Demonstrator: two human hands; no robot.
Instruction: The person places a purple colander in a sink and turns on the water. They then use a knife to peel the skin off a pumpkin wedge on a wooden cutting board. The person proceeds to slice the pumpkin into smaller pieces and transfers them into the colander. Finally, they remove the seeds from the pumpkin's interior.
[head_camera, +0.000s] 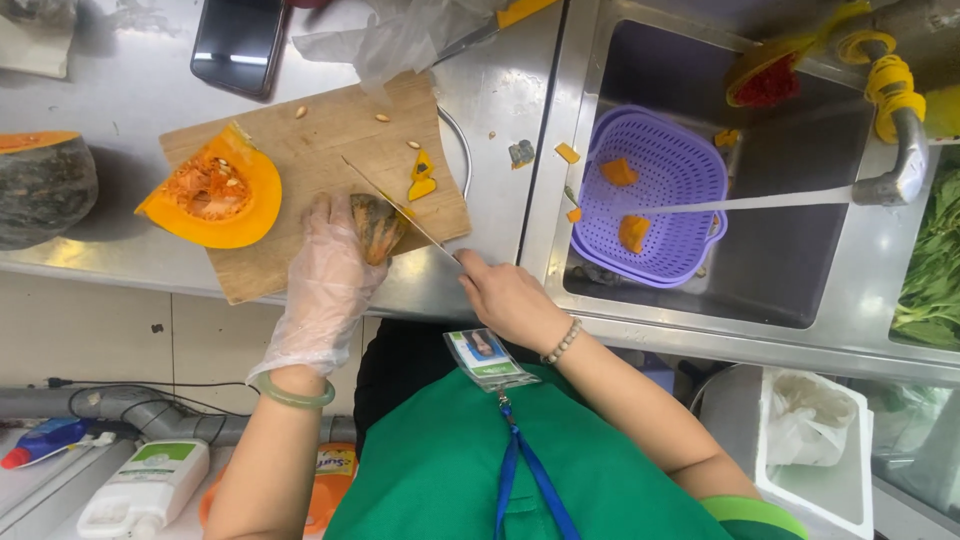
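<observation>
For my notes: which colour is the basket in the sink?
Purple, or lilac; the perforated basket shows clearly in the head view, inside the sink.

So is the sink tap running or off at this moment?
Running. A white stream leaves the tap spout and lands in the purple colander, by an orange pumpkin chunk.

We are looking down into a working kitchen, likely a commercial one: a steel counter (140, 90) runs into a deep steel sink (800, 270) on the right, where a tap (900, 150) pours water over a purple colander (660, 195) of pumpkin pieces. On the counter lies a cutting board (330, 140) with a pumpkin wedge (215, 190), with leafy greens (935, 260) at the far right. The person wears a green apron (470, 470), a badge (485, 357) and a plastic glove (325, 285), and cleaning bottles (145, 490) stand below at the near left.
</observation>
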